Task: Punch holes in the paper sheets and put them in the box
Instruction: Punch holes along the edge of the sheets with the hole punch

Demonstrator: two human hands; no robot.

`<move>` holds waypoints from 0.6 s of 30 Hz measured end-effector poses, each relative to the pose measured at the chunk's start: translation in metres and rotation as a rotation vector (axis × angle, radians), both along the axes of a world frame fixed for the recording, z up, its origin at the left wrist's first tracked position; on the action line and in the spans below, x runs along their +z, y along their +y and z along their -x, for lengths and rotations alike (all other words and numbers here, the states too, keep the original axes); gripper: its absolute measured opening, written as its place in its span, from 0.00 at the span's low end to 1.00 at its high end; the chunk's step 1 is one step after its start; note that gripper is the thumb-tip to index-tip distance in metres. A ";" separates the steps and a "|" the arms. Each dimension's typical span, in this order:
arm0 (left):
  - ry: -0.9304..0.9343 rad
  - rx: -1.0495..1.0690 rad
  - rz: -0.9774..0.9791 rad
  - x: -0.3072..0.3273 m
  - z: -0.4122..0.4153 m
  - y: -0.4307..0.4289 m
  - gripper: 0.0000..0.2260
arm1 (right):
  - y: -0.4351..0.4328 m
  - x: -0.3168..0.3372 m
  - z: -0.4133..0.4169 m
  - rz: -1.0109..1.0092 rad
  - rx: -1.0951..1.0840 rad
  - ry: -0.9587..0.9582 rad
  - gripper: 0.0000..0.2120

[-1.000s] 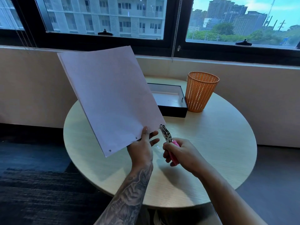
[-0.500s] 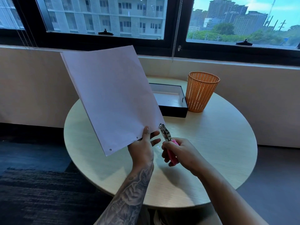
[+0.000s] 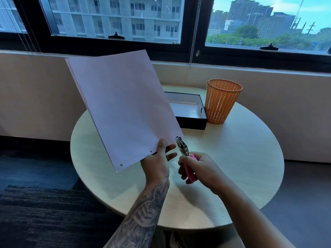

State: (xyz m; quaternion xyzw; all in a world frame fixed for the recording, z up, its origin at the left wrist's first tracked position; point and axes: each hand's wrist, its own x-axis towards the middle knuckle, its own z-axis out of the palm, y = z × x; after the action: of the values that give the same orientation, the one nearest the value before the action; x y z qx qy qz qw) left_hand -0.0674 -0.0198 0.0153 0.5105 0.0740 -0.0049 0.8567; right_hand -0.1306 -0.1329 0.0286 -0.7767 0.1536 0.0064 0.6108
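Head view: at frame centre, the left hand [image 3: 157, 161] pinches a thin stack of paper sheets [image 3: 123, 108] by its punched lower edge. The right hand [image 3: 197, 170] grips a pink-handled hole punch [image 3: 185, 154] at the lower corner. The paper looks light and floppy, best held near that edge. An open black box [image 3: 189, 120] waits upper right.

We look forward and down from head height, close over a round table [image 3: 232, 167], facing the window [image 3: 114, 18]; edges apparently lens-bowed.

Left hand [image 3: 157, 163] holding paper [image 3: 123, 108] (holed), right hand [image 3: 198, 167] gripping punch [image 3: 182, 146]
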 end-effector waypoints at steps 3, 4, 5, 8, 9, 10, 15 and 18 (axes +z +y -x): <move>0.010 0.006 0.014 0.000 0.000 0.000 0.12 | 0.001 0.000 0.000 0.003 -0.003 0.002 0.12; 0.012 0.008 0.017 -0.001 0.001 0.000 0.12 | 0.001 0.000 0.000 0.007 -0.002 0.003 0.12; 0.016 0.006 0.014 -0.001 0.001 0.000 0.13 | 0.001 0.001 0.000 0.009 -0.002 0.006 0.12; 0.039 0.002 0.016 -0.005 0.001 0.001 0.13 | 0.003 0.001 0.001 0.011 0.002 0.015 0.11; 0.050 0.002 0.027 -0.006 0.001 0.001 0.13 | 0.004 0.001 0.001 0.014 0.000 0.017 0.11; 0.059 0.000 0.037 -0.006 0.000 0.001 0.13 | 0.004 0.001 0.001 0.015 -0.001 0.018 0.11; 0.056 -0.012 0.009 0.000 -0.003 0.005 0.10 | 0.004 0.001 0.003 -0.032 0.022 0.023 0.12; 0.037 -0.028 -0.077 -0.001 -0.007 0.005 0.10 | 0.003 0.000 0.003 -0.039 0.016 0.018 0.12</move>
State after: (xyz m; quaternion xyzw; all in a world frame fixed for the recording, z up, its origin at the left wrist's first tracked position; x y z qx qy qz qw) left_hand -0.0605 -0.0146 0.0147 0.5441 0.0825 -0.0236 0.8346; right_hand -0.1339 -0.1299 0.0288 -0.7658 0.1526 0.0213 0.6243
